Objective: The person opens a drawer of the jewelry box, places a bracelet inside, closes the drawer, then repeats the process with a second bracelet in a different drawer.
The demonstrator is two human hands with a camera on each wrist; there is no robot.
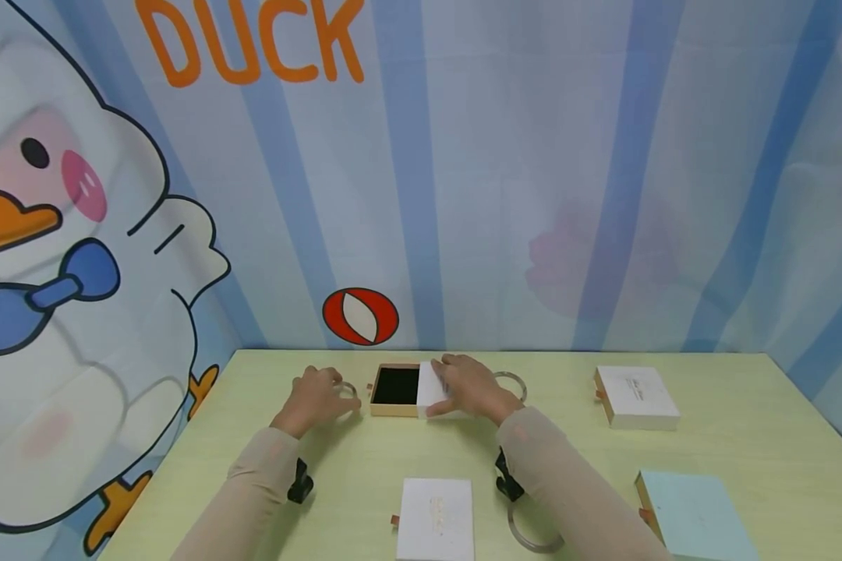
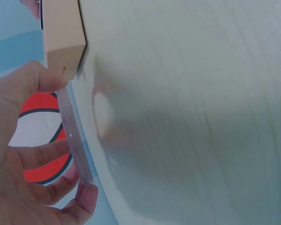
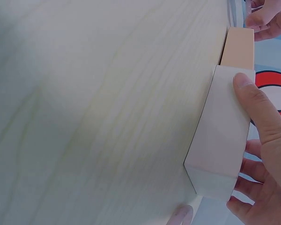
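Note:
My left hand (image 1: 316, 401) holds a silvery bangle (image 2: 75, 136) between thumb and fingers, just left of a drawer-style jewelry box. The box's tan drawer (image 1: 394, 411) is slid partly out to the left and has a black lining inside. My right hand (image 1: 466, 383) grips the white sleeve (image 3: 220, 122) of that box, thumb on the near side and fingers at the far side. In the left wrist view the bangle is seen edge-on, close to the drawer's end.
Behind my right wrist lies another bangle (image 1: 525, 384), and a further bangle (image 1: 522, 541) sits partly under my right forearm. A closed white box (image 1: 435, 514) is at the front, another white box (image 1: 635, 393) at right, and a light blue box (image 1: 698, 514) at front right.

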